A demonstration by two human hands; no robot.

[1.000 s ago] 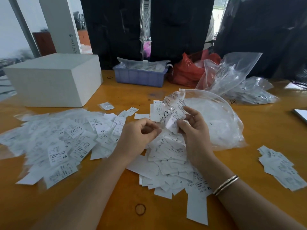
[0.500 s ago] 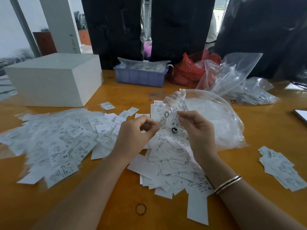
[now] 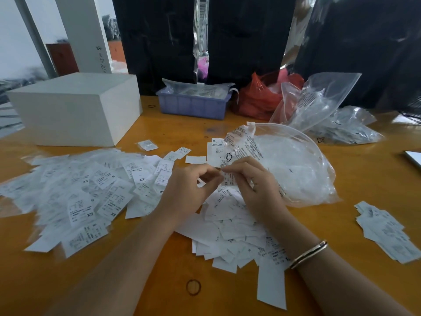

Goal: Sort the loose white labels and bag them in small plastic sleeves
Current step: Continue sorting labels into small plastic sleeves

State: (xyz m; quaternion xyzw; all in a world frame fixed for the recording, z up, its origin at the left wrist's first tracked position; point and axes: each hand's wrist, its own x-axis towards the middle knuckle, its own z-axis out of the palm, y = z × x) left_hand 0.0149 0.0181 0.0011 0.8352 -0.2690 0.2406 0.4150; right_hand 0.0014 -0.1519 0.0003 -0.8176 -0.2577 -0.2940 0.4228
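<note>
While both hands meet above the orange wooden desk (image 3: 341,270), left hand (image 3: 189,190) and right hand (image 3: 255,185) pinching one small clear printed plastic sleeve (image 3: 237,147) over the loose white paper labels (image 3: 227,224), bagging appears underway; next: opening its mouth.

**What the head view left unclear**

The left hand (image 3: 191,190) and right hand (image 3: 257,188) met fingertip to fingertip over the label pile (image 3: 230,229), covering whatever they pinched; a sleeve or a label, it could not be told. Print on the bagged labels (image 3: 75,192) at the left was smeared by blur, only a few size marks legible. The stack of labels (image 3: 387,233) and a flat white object (image 3: 413,157) were cut by the right edge. The tray (image 3: 193,108) contents were too small to read.
</note>
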